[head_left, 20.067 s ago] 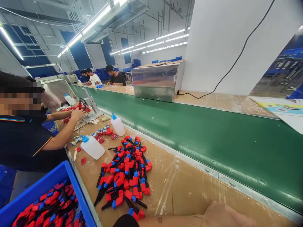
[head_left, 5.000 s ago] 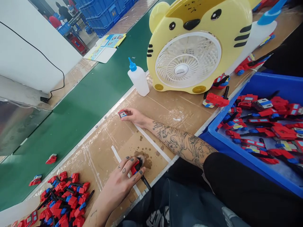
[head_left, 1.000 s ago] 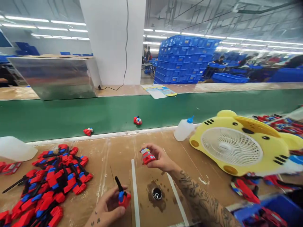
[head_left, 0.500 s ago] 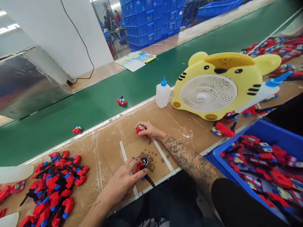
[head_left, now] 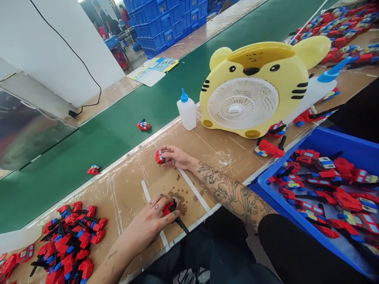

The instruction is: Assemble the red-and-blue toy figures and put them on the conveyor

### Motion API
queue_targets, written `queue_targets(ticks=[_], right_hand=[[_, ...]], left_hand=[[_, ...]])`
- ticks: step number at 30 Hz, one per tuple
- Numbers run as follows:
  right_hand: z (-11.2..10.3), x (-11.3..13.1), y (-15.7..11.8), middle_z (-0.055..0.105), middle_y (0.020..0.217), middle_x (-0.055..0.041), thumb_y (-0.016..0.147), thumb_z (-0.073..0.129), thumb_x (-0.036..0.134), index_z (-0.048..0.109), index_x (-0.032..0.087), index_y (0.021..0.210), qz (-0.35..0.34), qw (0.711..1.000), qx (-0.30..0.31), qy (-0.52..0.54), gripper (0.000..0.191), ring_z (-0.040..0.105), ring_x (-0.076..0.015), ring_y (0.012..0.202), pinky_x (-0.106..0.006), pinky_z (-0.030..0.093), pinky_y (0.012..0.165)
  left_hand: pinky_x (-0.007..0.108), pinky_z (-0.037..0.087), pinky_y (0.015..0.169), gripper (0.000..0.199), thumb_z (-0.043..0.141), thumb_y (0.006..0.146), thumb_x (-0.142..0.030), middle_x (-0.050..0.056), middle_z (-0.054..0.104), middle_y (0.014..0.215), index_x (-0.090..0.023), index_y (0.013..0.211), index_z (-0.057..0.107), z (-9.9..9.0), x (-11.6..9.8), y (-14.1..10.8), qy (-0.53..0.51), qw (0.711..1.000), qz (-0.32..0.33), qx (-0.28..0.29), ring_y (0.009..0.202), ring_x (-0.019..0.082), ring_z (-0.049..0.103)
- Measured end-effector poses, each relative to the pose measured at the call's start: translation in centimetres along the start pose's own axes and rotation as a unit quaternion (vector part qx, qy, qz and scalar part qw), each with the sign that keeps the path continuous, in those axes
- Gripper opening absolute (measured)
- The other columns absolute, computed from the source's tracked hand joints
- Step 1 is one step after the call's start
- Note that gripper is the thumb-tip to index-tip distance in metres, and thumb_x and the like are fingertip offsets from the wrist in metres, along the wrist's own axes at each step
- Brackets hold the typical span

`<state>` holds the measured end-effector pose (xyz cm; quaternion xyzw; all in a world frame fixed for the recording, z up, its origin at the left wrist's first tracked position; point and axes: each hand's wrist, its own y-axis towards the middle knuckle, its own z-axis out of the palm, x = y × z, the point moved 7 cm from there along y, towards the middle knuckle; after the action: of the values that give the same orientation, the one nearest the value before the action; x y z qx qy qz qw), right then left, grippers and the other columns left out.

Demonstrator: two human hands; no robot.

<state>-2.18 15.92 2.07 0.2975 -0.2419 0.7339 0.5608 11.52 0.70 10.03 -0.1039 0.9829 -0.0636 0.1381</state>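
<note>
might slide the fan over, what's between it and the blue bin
In the head view, at least two red parts lie on the tabletop between the fan and the bin.

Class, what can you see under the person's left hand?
Under the left hand, a red piece with a black rod shows, near dark stains. The hand covers the rest and the surface beneath.

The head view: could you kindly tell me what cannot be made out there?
Head view:
Red piece with black rod: partly covered by the left hand.
Striped red piece: partly covered by the right hand.
Tilted bottle: partly hidden by the yellow fan.
Pile of red parts: cut off by the bottom edge.
</note>
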Motion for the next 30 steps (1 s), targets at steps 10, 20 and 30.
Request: queue_targets(ticks=[10, 20, 30], right_hand=[[0.1, -0.5, -0.9, 0.057, 0.06, 0.0022, 0.073, 0.07, 0.05, 0.061, 0.017, 0.087, 0.01, 0.996, -0.088, -0.005, 0.037, 0.045, -0.0094, 0.043, -0.019, 0.027, 0.037], [0.4, -0.9, -0.7, 0.057, 0.064, 0.0004, 0.073, 0.067, 0.067, 0.061, 0.018, 0.072, -0.12, 0.97, -0.181, -0.104, 0.05, 0.048, -0.013, 0.056, -0.026, 0.039, 0.055], [0.3, -0.2, -1.0, 0.053, 0.071, 0.001, 0.086, 0.059, 0.064, 0.057, 0.021, 0.078, -0.198, 0.931, -0.166, -0.257, 0.044, 0.05, -0.0161, 0.068, -0.027, 0.04, 0.065]], left_hand=[[0.033, 0.05, 0.099, 0.033, 0.075, 0.084, -0.024, 0.007, 0.066, 0.114, -0.024, 0.116, 0.064, 0.5, 8.0, -2.4, -0.45, 0.76, -0.223, -0.412, 0.11, 0.021, 0.063], [0.037, 0.054, 0.096, 0.051, 0.085, 0.071, -0.034, 0.01, 0.07, 0.111, -0.018, 0.115, 0.066, 1.7, 11.7, 2.5, -0.538, 0.647, -0.253, -0.478, 0.102, 0.023, 0.068], [0.043, 0.052, 0.101, 0.061, 0.085, 0.069, -0.037, 0.014, 0.071, 0.117, -0.015, 0.122, 0.065, 2.6, 13.4, 4.1, -0.584, 0.617, -0.267, -0.455, 0.107, 0.028, 0.068]])
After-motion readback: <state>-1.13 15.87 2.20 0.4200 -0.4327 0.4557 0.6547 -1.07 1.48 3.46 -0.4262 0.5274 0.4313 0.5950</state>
